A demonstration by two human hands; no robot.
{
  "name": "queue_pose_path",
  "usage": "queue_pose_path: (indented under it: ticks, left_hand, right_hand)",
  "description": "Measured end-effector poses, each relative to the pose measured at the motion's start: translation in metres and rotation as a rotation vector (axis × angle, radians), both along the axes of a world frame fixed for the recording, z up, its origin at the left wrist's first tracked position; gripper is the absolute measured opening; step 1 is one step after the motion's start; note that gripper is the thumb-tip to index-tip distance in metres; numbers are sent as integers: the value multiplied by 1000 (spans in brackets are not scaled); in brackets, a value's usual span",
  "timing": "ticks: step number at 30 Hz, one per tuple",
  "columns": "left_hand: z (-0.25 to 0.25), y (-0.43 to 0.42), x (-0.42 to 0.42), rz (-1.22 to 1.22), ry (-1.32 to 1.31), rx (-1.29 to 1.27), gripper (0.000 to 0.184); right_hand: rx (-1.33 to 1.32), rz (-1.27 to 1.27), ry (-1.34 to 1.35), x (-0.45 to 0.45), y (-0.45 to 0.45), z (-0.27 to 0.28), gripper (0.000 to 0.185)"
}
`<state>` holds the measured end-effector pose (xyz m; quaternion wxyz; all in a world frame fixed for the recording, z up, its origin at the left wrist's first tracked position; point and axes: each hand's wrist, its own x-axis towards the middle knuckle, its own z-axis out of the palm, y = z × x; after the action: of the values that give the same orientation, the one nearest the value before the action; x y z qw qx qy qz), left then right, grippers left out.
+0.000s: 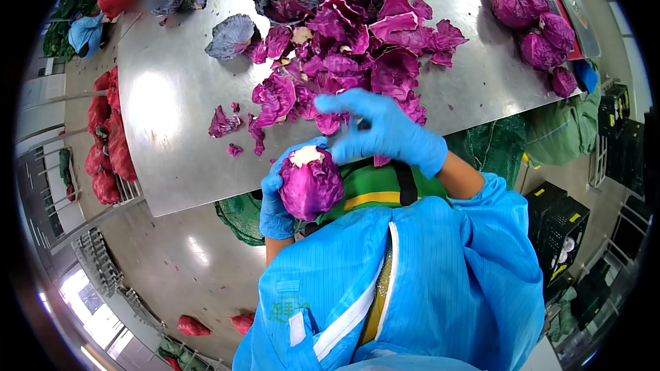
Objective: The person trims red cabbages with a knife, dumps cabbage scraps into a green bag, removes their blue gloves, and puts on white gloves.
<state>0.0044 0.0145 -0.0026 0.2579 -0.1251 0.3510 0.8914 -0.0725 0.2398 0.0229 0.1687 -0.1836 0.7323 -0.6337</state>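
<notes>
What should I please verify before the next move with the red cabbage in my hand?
1. Red cabbage supported: ok, the left hand holds it at its side.
2. Pale stem end in view: ok, it faces up, uncovered.
3. Both hands gloved: ok, blue gloves on each.
4. Right hand and whatever it may hold: cannot tell, its fingers are blurred above the cabbage.
5. Steel table clear just beyond the hands: not ok, loose purple leaves are heaped there.
</notes>
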Motion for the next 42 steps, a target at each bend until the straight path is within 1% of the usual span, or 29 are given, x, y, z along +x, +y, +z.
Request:
queue_pose_path:
  ticks: [1,2,3,4,5,7,8,9,11,13,14,15,17,18,20,21,22,25,26,28,29,31,33,34,35,37,39,41,42]
  left_hand:
    - [-3,-3,1,-5,-57,25,93]
    - [-10,-13,10,27,-151,3,92]
    - [-12,-13,12,43,-199,211,92]
    - [-13,-11,13,58,-246,420,91]
    - [-16,-10,15,72,-294,630,90]
    - [-23,-10,16,38,-236,667,90]
    - [-24,-9,17,-1,-182,654,90]
    - [-23,-5,17,-39,-127,640,91]
    - [-15,6,17,-16,-173,610,89]
    - [-2,15,11,17,-232,658,89]
    - [6,18,15,65,-292,555,90]
    - [4,18,15,57,-303,628,91]
    - [-3,18,15,35,-327,779,92]
    - [-3,19,17,61,-298,756,91]
    - [-3,20,19,84,-240,692,88]
    - [-9,20,19,39,-221,734,86]
    - [-14,19,18,-7,-200,774,84]
    - [-21,21,14,-152,-203,894,83]
    - [-23,20,15,-163,-231,912,78]
    - [-28,18,18,-178,-285,945,70]
    - [-29,16,19,-181,-277,958,72]
    - [-30,14,19,-186,-261,984,78]
    - [-13,13,23,-95,-265,839,88]
    - [-6,15,18,-48,-189,714,91]
    - [1,17,13,-5,-121,580,95]
    - [14,13,3,95,122,175,99]
    - [10,-5,-9,176,311,-262,100]
    - [15,-15,-14,291,464,-621,98]
    - [15,-20,-16,317,534,-730,96]
  right_hand:
    - [51,84,117,4,-6,-3,73]
    - [89,177,90,7,-13,1,72]
    - [130,268,62,9,-19,5,72]
    - [98,272,15,8,-23,9,53]
    - [47,251,-44,7,-24,7,44]
    - [-55,209,-159,4,-28,-6,28]
    - [-12,89,50,8,-33,-14,16]
    - [-29,21,29,9,-35,-23,16]
    - [-68,-104,-10,4,-37,-35,18]
    - [-113,-145,-265,-3,-31,-18,37]
    - [-84,22,-300,-6,-22,-5,42]
    - [-53,187,-335,-7,-15,4,47]
    - [-181,281,-167,0,-20,-1,55]
    - [-186,333,-165,0,-25,-4,57]
    - [-171,403,-486,-3,-25,0,57]
    - [-162,439,-648,-6,-25,2,57]
    - [-167,433,-537,-8,-25,2,51]
    - [-218,515,-659,-18,-19,-9,43]
    - [-310,482,-677,-15,-22,-18,34]
    - [-276,416,-738,-12,-26,-6,30]
    - [-260,385,-769,-11,-28,2,28]
    - [-240,343,-624,-13,-39,-4,26]
    - [-206,257,-570,-15,-58,-36,28]
    - [-307,228,-633,-16,-59,-26,29]
    - [-260,82,-496,-19,-55,-20,29]
    - [-184,-198,-225,-22,-40,-15,29]
    - [218,-521,325,-30,-8,-44,45]
    - [854,-672,710,-43,0,-38,74]
    - [740,-615,672,-42,-4,-25,84]
